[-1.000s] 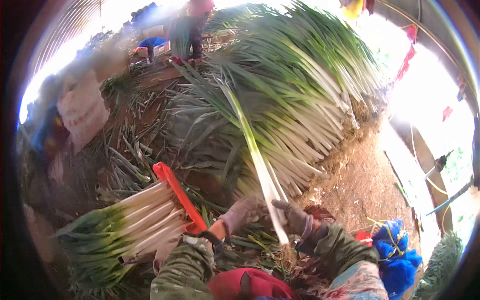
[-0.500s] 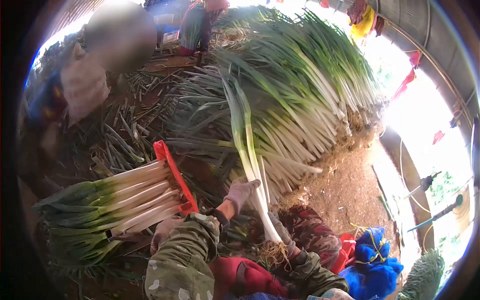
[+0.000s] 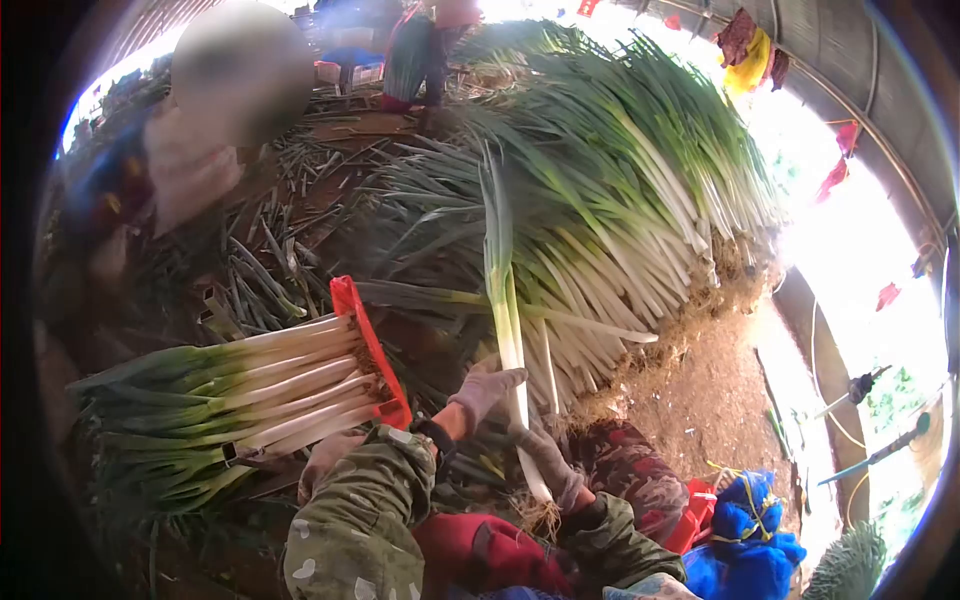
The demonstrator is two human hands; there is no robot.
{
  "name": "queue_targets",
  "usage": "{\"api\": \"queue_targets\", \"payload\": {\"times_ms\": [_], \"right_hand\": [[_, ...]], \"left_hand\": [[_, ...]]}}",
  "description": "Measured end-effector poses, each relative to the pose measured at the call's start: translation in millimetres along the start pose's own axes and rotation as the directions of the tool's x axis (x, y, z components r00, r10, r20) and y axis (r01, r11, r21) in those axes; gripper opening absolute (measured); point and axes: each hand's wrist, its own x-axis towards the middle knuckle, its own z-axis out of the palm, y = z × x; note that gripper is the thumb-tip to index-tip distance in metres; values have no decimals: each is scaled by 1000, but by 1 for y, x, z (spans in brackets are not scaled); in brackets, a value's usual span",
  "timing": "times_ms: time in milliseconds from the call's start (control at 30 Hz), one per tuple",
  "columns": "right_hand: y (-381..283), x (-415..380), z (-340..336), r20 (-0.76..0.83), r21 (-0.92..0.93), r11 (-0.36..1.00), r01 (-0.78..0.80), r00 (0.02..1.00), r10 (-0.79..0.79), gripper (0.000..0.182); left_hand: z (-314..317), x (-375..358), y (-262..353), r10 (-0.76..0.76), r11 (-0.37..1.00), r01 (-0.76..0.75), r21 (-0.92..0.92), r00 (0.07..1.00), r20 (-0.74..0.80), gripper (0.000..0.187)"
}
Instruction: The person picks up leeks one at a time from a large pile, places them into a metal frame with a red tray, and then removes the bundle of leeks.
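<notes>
A long leek (image 3: 508, 325) stands nearly upright before me, green leaves on top and a bundle of roots (image 3: 540, 517) at the bottom. Gloved, my left hand (image 3: 484, 392) is closed around its white stalk. Lower down, my right hand (image 3: 548, 462), also gloved, has its fingers on the white part just above the roots. To the left, a row of leeks (image 3: 290, 390) lies side by side with the white ends against a red rack edge (image 3: 368, 345). Behind the held leek spreads a large pile of leeks (image 3: 600, 200), roots to the right.
Cut leaf scraps (image 3: 265, 275) litter the ground at left. A person (image 3: 190, 165) is at upper left, another (image 3: 430, 55) at the back. Blue netting (image 3: 750, 540) lies at lower right beside something red (image 3: 697, 515). Bare soil (image 3: 715, 385) runs right of the pile.
The held leek has turned more upright, its leaves now closer together. My right hand has shifted from beside the roots up onto the white stalk. The whole view has shifted slightly.
</notes>
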Motion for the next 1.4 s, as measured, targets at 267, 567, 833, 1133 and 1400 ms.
{"api": "queue_targets", "payload": {"times_ms": [267, 567, 833, 1133, 1400], "right_hand": [[-8, -91, 12, 170, -198, 972, -124, 973, 158, 42], [-3, -159, -36, 358, -494, 868, 47, 921, 154, 87], [-42, -52, 2, 454, -889, 58, 455, 890, -26, 68], [-17, 158, 242, 789, -613, -291, 734, 586, -184, 47], [101, 320, 256, 433, -843, -465, 270, 853, -291, 40]], "left_hand": [[-12, -1, 41, -95, 757, 79, -649, 995, 10, 42], [-65, -1, 81, 282, 623, -145, -769, 958, 48, 48], [-186, -159, 200, 657, 514, -845, -146, 498, -566, 46], [-352, -339, 247, 680, 431, -872, 232, 145, -718, 60], [-408, -303, 140, 239, 547, 583, 601, 579, -779, 52]]}}
